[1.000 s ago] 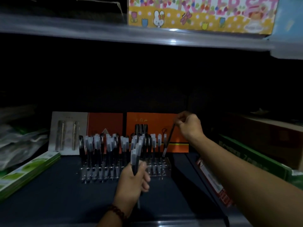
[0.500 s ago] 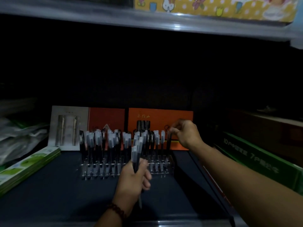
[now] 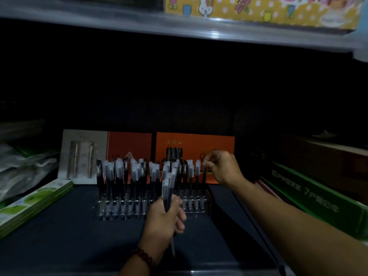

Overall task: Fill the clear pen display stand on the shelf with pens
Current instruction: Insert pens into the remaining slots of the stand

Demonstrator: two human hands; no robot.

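Dim light here. The right hand (image 3: 223,166) is out ahead, fingers curled in, thumb and fingertips pinching the top of a slim dark pen (image 3: 204,177); the pen stands upright straight below those fingertips, at the end of the clear pen display stand (image 3: 119,209); whether its tip is seated in a socket I cannot tell in this gloom.

The stand sits on the dark blue shelf (image 3: 69,226), just beyond the left hand (image 3: 165,222) and below the right one; it is glassy and blocky, ribbed with small sockets; it is packed with standing pens (image 3: 129,172), black barrels with frosted pale caps in stepped rows.

The left hand is wrapped in a fist around a bundle of pens (image 3: 168,188); the same black barrels and translucent caps fan up above its knuckles; one thin tip pokes out beneath the palm; a bracelet of round dark-red beads (image 3: 144,255) rings the wrist.

Behind the right hand's knuckles, flat orange boxes (image 3: 195,144) stand on edge. Off to the left hand's outer side is a pale grey card box (image 3: 83,156) showing two metallic tubes; nearer that side, glossy green packets (image 3: 33,200) lie flat. Beside the right forearm lies a long green carton (image 3: 310,196).
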